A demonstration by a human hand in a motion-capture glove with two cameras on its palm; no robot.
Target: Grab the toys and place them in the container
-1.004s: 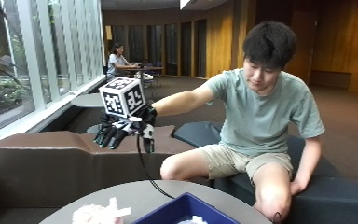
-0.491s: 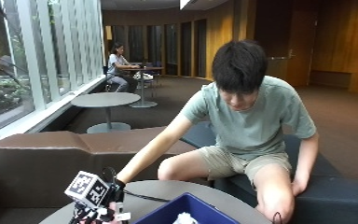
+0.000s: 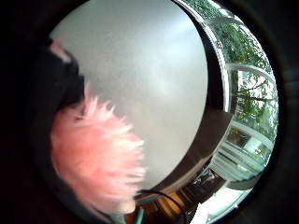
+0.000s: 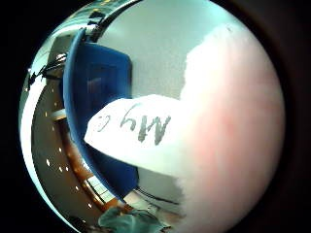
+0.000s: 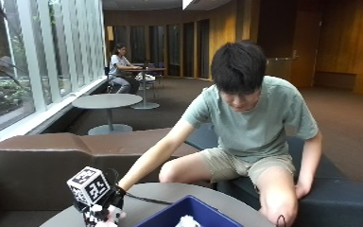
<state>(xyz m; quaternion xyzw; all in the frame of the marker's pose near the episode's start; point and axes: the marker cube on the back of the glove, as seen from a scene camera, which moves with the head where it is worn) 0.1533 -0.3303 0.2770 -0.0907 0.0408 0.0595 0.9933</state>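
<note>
Since half a second ago the person has stayed bent over the round surface [image 5: 169, 198], and the gloved right hand [image 5: 99, 210] remains low at its near left part, at the bottom edge of the outside view, roughly where it was. A pale, fluffy toy [image 5: 113, 216] shows right at the hand there, only partly in view. Both palm views show that toy close to the palm: from the little finger side, pink fringed fur [image 3: 96, 156] sits beside the black glove over the grey surface [image 3: 154, 84]; from the thumb side, pale pink plush [image 4: 233, 136] fills a large part of the view, with a white tag [image 4: 131, 133] bearing printed letters sticking out from it. I cannot tell whether the fingers are curled round the toy or only lie against it. To the right of the hand stands the blue container [image 5: 187, 215], its near part cut off by the edge of the outside view, with something white [image 5: 185, 221] lying inside. From the thumb side, the container's blue wall [image 4: 104, 87] shows behind the tag. The person's bare hand [image 5: 304, 189] rests at the knee, well apart from the toys.
</note>
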